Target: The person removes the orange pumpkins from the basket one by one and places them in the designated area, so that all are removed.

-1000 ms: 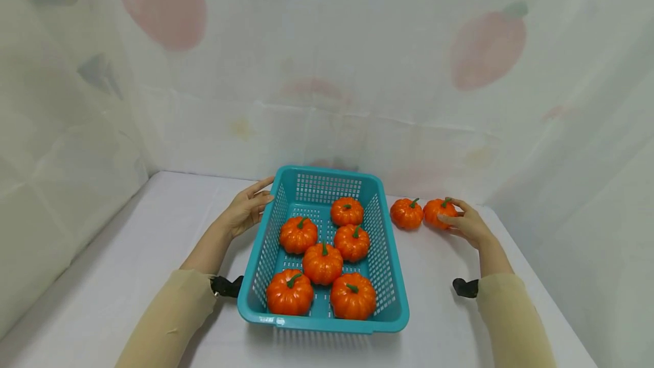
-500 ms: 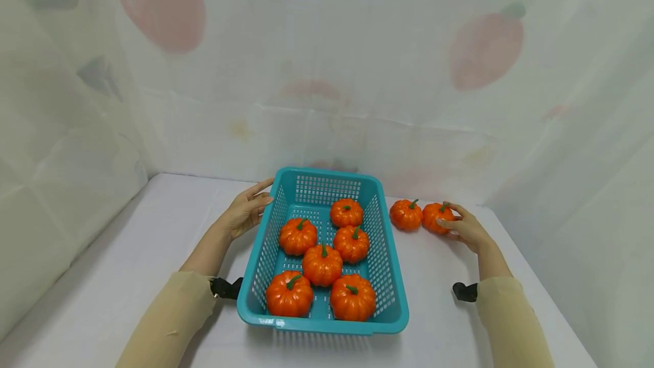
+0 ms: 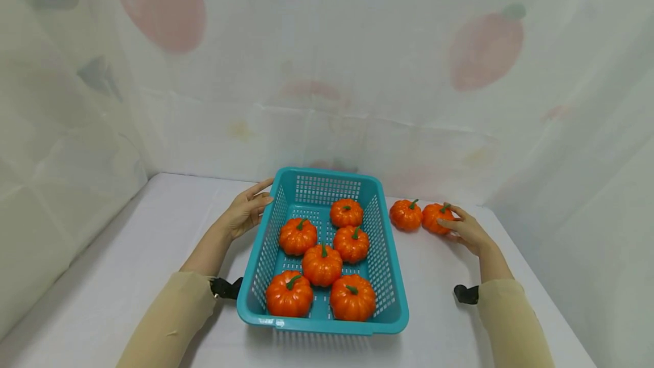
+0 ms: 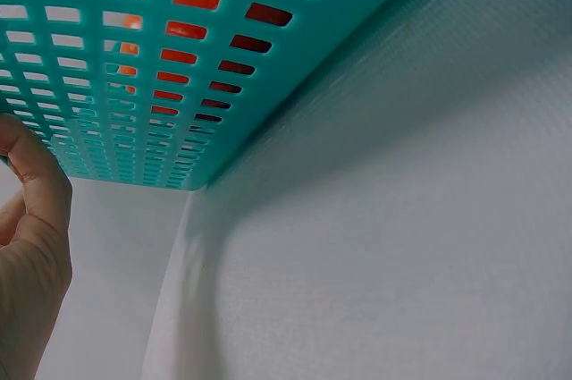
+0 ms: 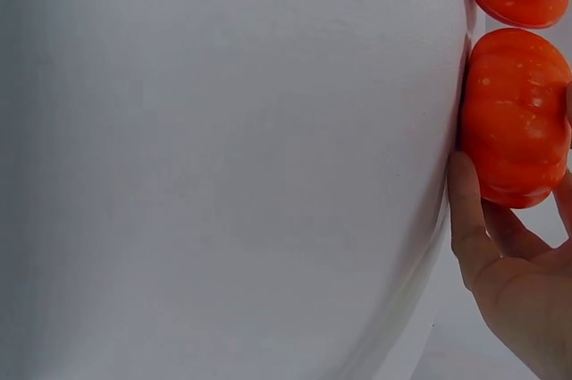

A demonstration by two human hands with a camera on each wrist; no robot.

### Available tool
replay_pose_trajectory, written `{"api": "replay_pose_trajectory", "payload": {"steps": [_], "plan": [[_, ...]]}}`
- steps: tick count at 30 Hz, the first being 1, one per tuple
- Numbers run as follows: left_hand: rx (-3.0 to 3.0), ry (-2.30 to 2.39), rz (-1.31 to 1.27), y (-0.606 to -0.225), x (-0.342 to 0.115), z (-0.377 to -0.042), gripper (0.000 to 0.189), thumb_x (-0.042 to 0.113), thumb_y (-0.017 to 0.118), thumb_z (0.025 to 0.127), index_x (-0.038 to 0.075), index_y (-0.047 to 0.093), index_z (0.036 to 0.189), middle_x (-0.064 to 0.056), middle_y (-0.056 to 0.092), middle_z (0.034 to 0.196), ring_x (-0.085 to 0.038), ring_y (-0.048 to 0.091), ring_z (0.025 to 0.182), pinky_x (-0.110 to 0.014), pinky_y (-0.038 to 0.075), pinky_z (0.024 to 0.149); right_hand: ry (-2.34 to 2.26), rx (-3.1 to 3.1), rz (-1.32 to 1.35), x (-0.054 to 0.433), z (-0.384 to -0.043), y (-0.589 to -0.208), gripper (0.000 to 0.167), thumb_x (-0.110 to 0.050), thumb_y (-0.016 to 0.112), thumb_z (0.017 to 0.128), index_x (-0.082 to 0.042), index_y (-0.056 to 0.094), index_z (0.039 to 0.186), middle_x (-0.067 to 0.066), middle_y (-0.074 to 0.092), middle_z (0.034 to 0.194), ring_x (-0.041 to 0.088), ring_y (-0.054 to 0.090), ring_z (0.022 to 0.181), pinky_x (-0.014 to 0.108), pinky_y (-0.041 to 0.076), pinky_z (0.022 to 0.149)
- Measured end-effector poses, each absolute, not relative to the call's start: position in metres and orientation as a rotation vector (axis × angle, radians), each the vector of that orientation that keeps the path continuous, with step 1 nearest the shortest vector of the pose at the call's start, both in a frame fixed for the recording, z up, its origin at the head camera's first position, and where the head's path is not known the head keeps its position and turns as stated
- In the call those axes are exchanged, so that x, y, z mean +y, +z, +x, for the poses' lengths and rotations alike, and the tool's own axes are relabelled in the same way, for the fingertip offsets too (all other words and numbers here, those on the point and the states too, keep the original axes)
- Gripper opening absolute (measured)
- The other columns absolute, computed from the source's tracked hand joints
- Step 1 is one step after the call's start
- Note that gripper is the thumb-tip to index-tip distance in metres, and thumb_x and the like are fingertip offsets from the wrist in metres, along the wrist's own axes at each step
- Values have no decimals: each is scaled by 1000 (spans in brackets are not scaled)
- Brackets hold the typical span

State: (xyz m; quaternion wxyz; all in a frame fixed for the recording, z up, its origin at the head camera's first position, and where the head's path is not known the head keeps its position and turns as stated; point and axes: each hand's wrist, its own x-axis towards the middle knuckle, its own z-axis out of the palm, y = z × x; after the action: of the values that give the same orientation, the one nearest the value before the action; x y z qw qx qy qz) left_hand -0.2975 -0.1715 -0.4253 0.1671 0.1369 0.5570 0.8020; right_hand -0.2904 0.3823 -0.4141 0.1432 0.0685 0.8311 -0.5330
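A teal basket (image 3: 322, 325) stands on the bench (image 3: 431, 322), six orange pumpkins (image 3: 322, 267) inside. The left hand (image 3: 247, 210) touches the basket's left side, fingers partly spread; whether they grip I cannot tell. Farther right, the right hand (image 3: 471, 230) curls round the outer pumpkin (image 3: 434, 218), just beside the inner pumpkin (image 3: 406, 216), before a fruit-print cloth (image 3: 327, 44)

No text, label or number readable — as far as the blur allows.
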Motion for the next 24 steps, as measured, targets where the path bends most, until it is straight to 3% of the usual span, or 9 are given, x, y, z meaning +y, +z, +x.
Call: {"api": "replay_pose_trajectory", "payload": {"steps": [10, 16, 24], "plan": [[1595, 2275, 380, -426, -172, -299, 64, 3, 44, 103, 13, 14, 159, 0, 60, 103, -8, 68, 84, -22, 61, 70, -1536, 2408, 185, 384, -289, -417, 86, -35, 57, 99, -20, -2, 160, 34, -1, 161, 43, 24, 146, 47, 39, 119], [1602, 2276, 376, -427, -172, -300, 64, 4, 46, 103, 13, 16, 159, 0, 59, 104, -9, 68, 84, -22, 61, 71, -1515, 2414, 209, 381, -289, -414, 88, -38, 56, 99, -16, -3, 160, 33, 1, 162, 42, 24, 147, 44, 42, 117], [1596, 2280, 374, -426, -172, -298, 65, 5, 46, 103, 13, 15, 159, 0, 59, 103, -9, 68, 84, -22, 61, 71, -1426, 2471, 274, 380, -289, -405, 93, -51, 54, 97, -14, -4, 160, 32, 7, 162, 50, 26, 144, 53, 39, 117]]}}
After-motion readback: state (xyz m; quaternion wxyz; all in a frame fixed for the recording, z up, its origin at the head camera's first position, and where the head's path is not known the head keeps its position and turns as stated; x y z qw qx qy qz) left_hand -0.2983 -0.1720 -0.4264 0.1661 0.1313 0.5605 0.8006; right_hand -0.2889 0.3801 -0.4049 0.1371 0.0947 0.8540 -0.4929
